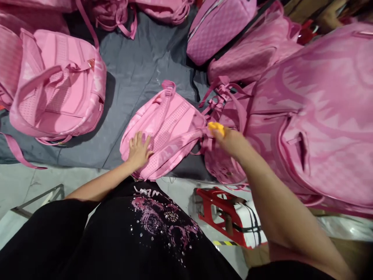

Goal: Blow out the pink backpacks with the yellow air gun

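Observation:
A pink backpack [175, 116] lies on the grey cloth in front of me, its padded straps and perforated back panel facing up. My left hand [139, 151] rests on its near left side, fingers spread, nothing held. At the bag's right edge my right hand [229, 140] is closed around a small yellow object [216, 127]. Its kind cannot be made out, since the fingers cover part of it. The hand is beside a shoulder strap [189, 136] of the backpack; whether it also grips the strap is unclear.
Another pink backpack [87, 81] lies at the left. Large pink bags [326, 101] are piled at the right, with more along the back. Grey cloth [140, 50] covers the table. Below its near edge a red and white stool [221, 214] stands on the floor.

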Tool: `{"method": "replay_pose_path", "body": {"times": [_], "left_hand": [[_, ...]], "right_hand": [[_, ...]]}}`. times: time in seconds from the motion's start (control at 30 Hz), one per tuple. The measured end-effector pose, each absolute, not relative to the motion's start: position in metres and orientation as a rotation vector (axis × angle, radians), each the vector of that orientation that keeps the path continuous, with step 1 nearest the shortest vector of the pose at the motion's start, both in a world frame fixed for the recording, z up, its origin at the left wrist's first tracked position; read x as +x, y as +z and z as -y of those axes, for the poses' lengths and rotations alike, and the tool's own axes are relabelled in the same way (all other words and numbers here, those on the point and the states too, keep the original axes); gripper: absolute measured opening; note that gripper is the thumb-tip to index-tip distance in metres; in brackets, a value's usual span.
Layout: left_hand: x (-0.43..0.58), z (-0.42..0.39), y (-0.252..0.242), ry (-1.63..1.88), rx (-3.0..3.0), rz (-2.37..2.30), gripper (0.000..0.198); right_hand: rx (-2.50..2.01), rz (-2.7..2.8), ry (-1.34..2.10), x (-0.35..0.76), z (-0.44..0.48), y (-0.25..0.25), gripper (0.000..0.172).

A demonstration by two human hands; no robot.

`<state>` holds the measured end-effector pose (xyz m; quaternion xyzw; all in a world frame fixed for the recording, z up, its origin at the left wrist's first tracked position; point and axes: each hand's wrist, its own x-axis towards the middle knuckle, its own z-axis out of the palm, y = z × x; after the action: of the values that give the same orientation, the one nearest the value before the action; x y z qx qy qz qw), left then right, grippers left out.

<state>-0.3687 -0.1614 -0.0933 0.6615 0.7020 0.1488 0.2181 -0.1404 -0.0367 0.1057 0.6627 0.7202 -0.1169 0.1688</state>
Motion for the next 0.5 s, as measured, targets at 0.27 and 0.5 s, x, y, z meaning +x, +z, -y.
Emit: {"method": "replay_pose_path", "body": {"times": [0.27, 0.5], "left_hand": [[-0.292, 0.173, -0.092, 0.217, 1.996, -1.599, 0.087], [-0.314, 0.158, -0.107, 0.721, 1.414, -1.53, 0.05]], "right_hand": [[1.82, -1.877, -0.361, -0.099, 0.063, 0.127, 0.05], [1.973, -1.819, -0.534, -0.07, 0.099, 0.118, 0.051]]}}
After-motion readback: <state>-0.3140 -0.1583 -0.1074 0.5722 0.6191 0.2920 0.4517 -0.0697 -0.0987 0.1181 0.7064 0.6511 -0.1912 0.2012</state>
